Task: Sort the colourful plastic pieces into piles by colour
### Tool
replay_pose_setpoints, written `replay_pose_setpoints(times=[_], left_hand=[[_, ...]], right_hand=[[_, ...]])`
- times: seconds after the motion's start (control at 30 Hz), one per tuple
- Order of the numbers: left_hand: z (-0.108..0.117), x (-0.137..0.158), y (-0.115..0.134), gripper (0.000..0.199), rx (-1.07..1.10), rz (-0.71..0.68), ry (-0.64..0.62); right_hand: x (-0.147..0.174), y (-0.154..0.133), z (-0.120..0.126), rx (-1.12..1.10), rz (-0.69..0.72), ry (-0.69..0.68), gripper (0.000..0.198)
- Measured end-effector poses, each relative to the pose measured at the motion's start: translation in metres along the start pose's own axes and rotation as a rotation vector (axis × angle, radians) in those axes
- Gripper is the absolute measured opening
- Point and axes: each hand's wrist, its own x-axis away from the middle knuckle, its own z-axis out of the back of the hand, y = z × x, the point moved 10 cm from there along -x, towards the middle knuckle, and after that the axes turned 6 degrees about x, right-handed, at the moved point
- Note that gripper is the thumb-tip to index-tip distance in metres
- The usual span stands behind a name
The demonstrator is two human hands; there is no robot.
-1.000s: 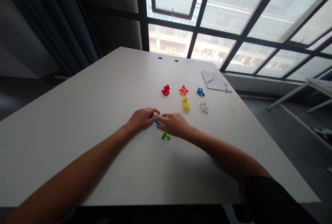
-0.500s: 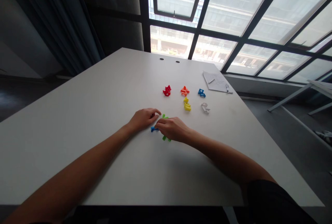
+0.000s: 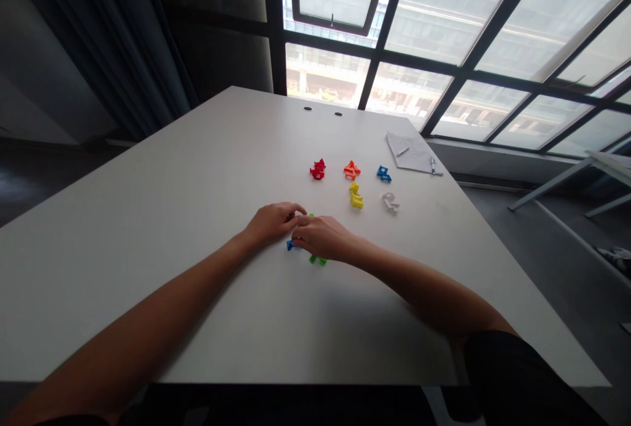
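Note:
My left hand (image 3: pixel 276 221) lies on its side on the white table (image 3: pixel 236 321), fingers curled toward the thumb; whatever they may hold is hidden. Across from it, my right hand (image 3: pixel 323 237) is closed, its fingertips reaching the left fingertips. What the right fingers grip cannot be made out. Beneath the right hand, small green plastic pieces (image 3: pixel 318 260) show below the palm, and a bit of green peeks out above the knuckles. A small blue plastic piece (image 3: pixel 290 245) lies just left of the right fingers, partly covered by them.
Beyond my hands lie small plastic clusters: red (image 3: pixel 318 169), orange (image 3: pixel 351 170), blue (image 3: pixel 384 174), yellow (image 3: pixel 355 196) and a white one (image 3: pixel 391 202). Written paper sheets (image 3: pixel 417 153) with two pens rest by the right edge. Windows stand behind the table.
My right hand has shifted slightly up and left, bringing its fingertips to those of my left hand. The left hand has barely moved.

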Motion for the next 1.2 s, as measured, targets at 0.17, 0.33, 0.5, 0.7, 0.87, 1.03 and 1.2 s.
replay_pose_setpoints(times=[0.17,0.33,0.5,0.7,0.87,1.03,1.2], left_hand=[[0.001,0.000,-0.001,0.032,-0.004,0.003,0.028],[0.002,0.001,0.002,0.032,-0.003,-0.009,0.032],[0.002,0.001,0.002,0.033,0.003,-0.011,0.022],[0.000,0.000,0.000,0.031,-0.030,0.007,0.017],[0.001,0.000,0.001,0.032,-0.025,0.014,0.009],[0.000,0.000,0.001,0.032,-0.037,0.016,0.008],[0.000,0.000,0.002,0.032,-0.041,0.021,0.008]], right_hand=[[0.007,0.002,-0.009,-0.041,0.031,-0.033,0.018],[0.012,0.011,-0.002,-0.047,0.032,0.030,0.015],[0.033,0.073,0.053,-0.084,-0.078,0.282,0.017],[0.076,0.246,0.082,0.042,-0.482,0.363,0.018],[0.102,0.327,0.046,0.131,-0.739,0.221,0.017],[0.106,0.343,0.019,0.138,-0.799,0.178,0.028],[0.103,0.354,0.019,0.170,-0.811,0.199,0.026]])
